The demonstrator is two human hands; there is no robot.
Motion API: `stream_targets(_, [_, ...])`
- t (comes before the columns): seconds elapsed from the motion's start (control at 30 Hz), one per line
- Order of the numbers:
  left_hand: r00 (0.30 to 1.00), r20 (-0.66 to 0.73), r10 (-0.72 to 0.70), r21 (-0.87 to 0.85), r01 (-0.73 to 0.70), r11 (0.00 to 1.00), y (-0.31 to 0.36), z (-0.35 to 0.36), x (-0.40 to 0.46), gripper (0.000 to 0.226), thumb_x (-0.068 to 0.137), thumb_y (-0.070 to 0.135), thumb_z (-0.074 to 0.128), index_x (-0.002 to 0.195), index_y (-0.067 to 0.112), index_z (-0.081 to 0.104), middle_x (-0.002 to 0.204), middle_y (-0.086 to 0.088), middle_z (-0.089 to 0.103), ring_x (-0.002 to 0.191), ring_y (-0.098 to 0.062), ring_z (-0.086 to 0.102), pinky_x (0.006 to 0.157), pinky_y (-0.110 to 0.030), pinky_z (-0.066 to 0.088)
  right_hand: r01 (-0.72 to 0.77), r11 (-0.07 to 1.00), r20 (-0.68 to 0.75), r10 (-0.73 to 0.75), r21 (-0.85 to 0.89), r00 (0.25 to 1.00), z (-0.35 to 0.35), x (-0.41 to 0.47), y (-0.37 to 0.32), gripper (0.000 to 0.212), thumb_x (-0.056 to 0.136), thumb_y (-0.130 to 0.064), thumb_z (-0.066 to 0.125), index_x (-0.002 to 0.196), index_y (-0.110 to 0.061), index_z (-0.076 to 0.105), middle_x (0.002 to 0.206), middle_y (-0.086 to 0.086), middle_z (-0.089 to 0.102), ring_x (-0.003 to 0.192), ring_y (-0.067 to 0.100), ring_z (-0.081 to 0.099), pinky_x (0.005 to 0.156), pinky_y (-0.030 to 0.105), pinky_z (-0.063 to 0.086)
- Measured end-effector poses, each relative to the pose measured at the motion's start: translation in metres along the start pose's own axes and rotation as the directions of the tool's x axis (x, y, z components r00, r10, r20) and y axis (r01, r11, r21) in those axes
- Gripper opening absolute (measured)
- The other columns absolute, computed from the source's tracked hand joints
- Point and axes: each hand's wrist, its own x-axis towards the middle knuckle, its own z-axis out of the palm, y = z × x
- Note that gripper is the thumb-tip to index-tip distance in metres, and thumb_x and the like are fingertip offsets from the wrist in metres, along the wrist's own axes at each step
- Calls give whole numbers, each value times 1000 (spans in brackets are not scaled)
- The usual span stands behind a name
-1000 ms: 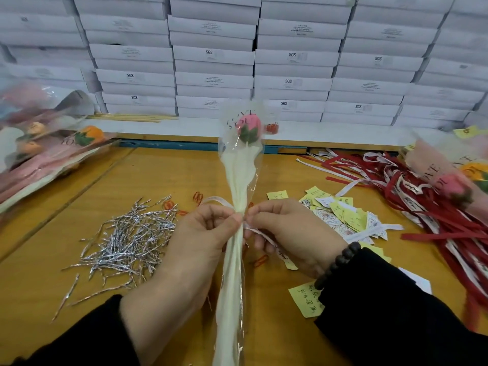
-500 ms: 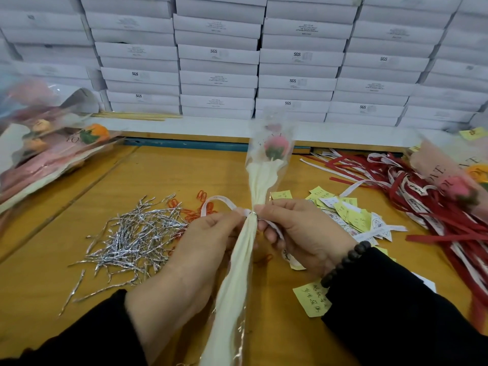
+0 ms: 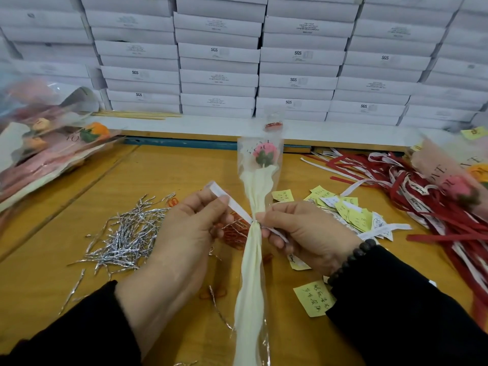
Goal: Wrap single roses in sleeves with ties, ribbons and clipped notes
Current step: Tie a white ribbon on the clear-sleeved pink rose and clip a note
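1. Right, my left hand [image 3: 190,228] pinches the white ribbon [image 3: 229,202] beside the sleeved rose [image 3: 264,154].
2. My right hand [image 3: 303,231] grips the ribbon's other end at the gathered sleeve [image 3: 250,260], above the table [image 3: 163,167].

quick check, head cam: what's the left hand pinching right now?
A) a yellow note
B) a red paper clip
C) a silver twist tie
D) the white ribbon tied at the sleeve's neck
D: the left hand pinches one end of the white ribbon that runs to the cinched neck of the rose sleeve, while the silver twist ties lie untouched on the table.
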Motion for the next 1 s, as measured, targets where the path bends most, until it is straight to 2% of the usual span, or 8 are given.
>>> stream_targets(0.1, [997,-15,69,45,-68,997,-1,-3,3,13,84,6,60,71,9,61,52,1,55,44,-5,49,41,-13,36,-44,995,15,46,-90,999,0,1,1,36,90,-15,58,54,-10,58,40,-4,48,32,4,35,33,13,24])
stream_targets(0.23, [987,3,160,196,-157,968,-3,-4,2,11,85,12,62,73,9,64,54,4,59,50,-5,50,46,-13,40,-103,970,1,106,-221,994,3,0,3,36,88,-21,61,53,-12,59,39,-2,44,31,6,31,31,14,24])
stream_targets(0.37, [988,40,149,277,-154,948,-3,-4,2,13,89,11,57,82,2,60,59,5,63,55,-2,57,51,-14,47,-144,942,-35,140,-303,990,6,-3,4,35,86,-25,64,53,-13,62,39,-3,47,32,7,33,33,14,26])
stream_targets(0.47, [987,115,110,308,-141,941,-1,-1,-2,13,94,9,48,83,6,53,76,-9,71,69,-17,67,63,-23,54,-167,930,-36,164,-329,986,8,-3,2,34,87,-24,63,55,-12,63,39,-4,50,33,7,36,35,15,29])
stream_targets(0.67, [963,242,115,402,-207,892,1,0,-5,13,96,8,42,85,2,45,77,-11,72,66,-19,66,57,-18,51,-201,902,-36,202,-381,979,12,-6,-1,33,89,-23,60,58,-12,59,35,-7,50,27,3,36,33,12,28])
stream_targets(0.8, [950,292,114,542,-263,798,-4,-3,-1,12,96,13,44,87,5,46,77,-3,74,71,-22,68,71,-34,53,-221,869,-28,233,-443,972,14,-6,-3,33,89,-28,60,60,-13,58,35,-8,50,27,3,37,36,9,31])
stream_targets(0.87, [945,311,104,574,-274,772,-5,-5,1,12,96,14,45,86,7,45,77,-2,74,71,-22,68,71,-40,52,-221,858,-22,238,-463,971,15,-6,-4,35,91,-34,57,62,-13,59,35,-8,52,27,3,39,35,9,31])
stream_targets(1.0, [938,337,82,622,-287,728,-8,-8,1,17,96,14,47,79,15,43,74,0,73,65,-13,66,56,-21,42,-188,808,-13,218,-558,976,12,-8,-8,32,89,-38,58,68,-13,61,46,-5,59,32,5,43,37,13,34])
